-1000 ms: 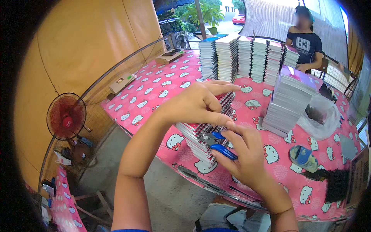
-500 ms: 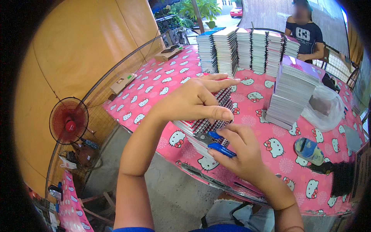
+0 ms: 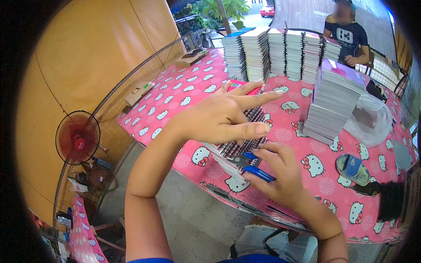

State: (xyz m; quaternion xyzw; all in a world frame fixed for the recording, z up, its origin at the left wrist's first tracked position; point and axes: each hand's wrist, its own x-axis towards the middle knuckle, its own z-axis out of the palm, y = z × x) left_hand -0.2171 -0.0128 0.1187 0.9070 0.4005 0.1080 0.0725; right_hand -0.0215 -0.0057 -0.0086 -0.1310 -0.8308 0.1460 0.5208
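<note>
In front of me a stack of coil-bound notebooks (image 3: 215, 154) lies on the table, its dark coil edges turned up toward my right hand. My left hand (image 3: 215, 115) rests over the top of the stack with its fingers spread and the thumb pointing right. In my right hand (image 3: 280, 177) is a pair of blue-handled cutting pliers (image 3: 259, 172), with the fingers and thumb around the two handles, which stand apart. The jaws of the pliers are at the coils on the near end of the stack; their exact bite is hard to make out.
Several tall stacks of coil-bound notebooks (image 3: 256, 52) stand at the back. A purple-topped stack (image 3: 329, 109) rises to the right, beside a clear plastic bag (image 3: 372, 120). Near the right edge are an oval blue-and-yellow case (image 3: 352, 170) and black coils (image 3: 390, 201). Another person (image 3: 346, 39) sits opposite.
The pliers and my right hand have shifted slightly right along the coils. My left hand's fingers have spread wider and moved a little right.
</note>
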